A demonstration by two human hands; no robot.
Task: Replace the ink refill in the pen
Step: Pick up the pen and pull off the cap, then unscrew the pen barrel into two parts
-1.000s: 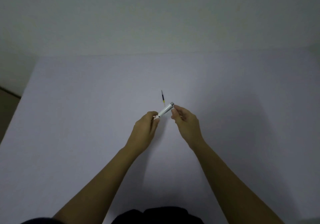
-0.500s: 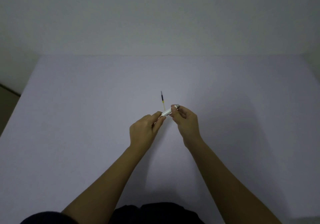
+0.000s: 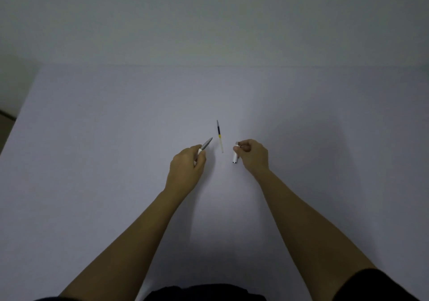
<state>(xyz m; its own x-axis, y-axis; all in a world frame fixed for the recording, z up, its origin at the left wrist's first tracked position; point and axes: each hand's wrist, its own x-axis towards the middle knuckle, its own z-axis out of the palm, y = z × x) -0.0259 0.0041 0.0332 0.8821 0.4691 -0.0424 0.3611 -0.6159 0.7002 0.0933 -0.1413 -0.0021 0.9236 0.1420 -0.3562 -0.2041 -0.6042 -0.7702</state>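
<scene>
While two hands (image 3: 185, 168) (image 3: 254, 156) hold pen halves (image 3: 205, 144) (image 3: 235, 154), one refill (image 3: 219, 135) between

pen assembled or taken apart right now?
Taken apart. The left hand holds the front half, the right hand holds the white barrel piece, separated. A spare refill lies on the table between them.

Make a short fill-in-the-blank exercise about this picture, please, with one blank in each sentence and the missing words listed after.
1. The pen is now in ____ separate parts, one in each hand.
2. The white barrel part is held by the ____ hand.
3. The left hand holds the front part, whose thin grey end points ____ from the person.
4. The spare refill lies on the table ____ the two hands.

Missing words: two; right; away; between
</scene>
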